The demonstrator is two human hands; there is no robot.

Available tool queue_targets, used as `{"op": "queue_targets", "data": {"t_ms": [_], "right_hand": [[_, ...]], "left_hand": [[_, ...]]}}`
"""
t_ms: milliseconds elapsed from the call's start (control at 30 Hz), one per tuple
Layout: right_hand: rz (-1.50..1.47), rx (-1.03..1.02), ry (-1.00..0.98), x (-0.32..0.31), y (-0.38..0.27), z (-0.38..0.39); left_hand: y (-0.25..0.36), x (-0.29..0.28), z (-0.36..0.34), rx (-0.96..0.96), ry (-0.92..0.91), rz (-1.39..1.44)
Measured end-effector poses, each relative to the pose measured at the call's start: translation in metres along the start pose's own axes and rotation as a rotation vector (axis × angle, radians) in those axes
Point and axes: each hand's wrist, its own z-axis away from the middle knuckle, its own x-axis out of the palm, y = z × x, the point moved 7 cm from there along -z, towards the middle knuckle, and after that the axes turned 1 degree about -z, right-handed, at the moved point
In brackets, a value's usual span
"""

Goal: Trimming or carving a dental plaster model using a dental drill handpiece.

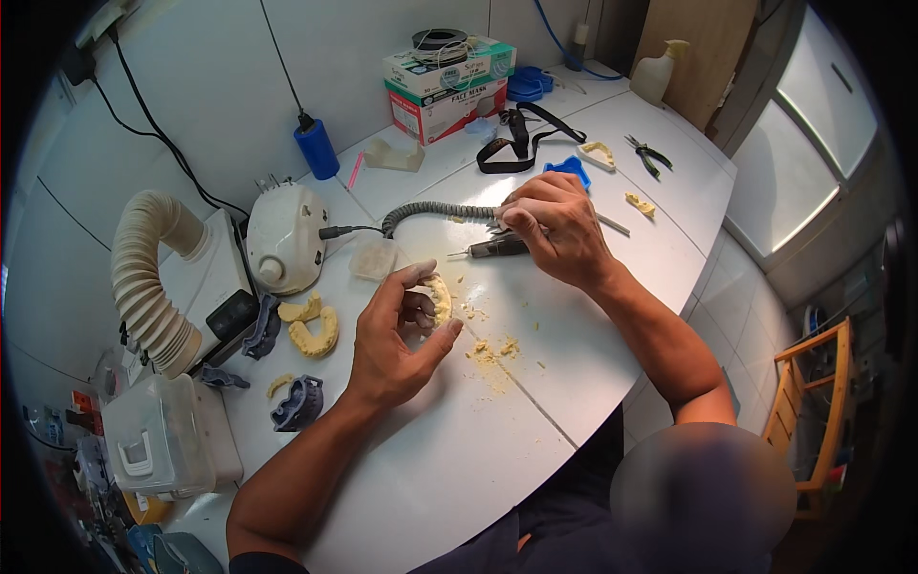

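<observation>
1 pale-yellow arch-shaped plaster-like cast (441,300): in left hand (390,330), fingers pinching it; right hand (557,230) beyond, rightward, fingers curled, contents unclear.

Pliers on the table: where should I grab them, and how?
Probably take the pliers by both handles, coming from the person's side: they lie flat, handles spread toward that side, narrow tips pointing away.

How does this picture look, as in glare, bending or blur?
In the head view, glare brightens the table and the white door at right, the table's near edge looks bowed, black fills the corners, and a round blur hides part of the lower right.
</observation>
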Motion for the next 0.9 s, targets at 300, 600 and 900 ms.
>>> {"op": "queue_targets", "data": {"t_ms": [300,600,900], "right_hand": [[0.123,0.058,0.192,-0.011,0.01,0.003],[-0.063,0.108,0.246,-0.014,0.017,-0.001],[-0.084,0.261,0.318,-0.025,0.047,0.004]], "left_hand": [[-0.008,-0.005,0.002,0.012,0.046,0.058],[-0.011,-0.004,0.001,-0.039,0.037,0.16],[-0.01,-0.003,0.001,-0.06,0.059,0.252]]}}
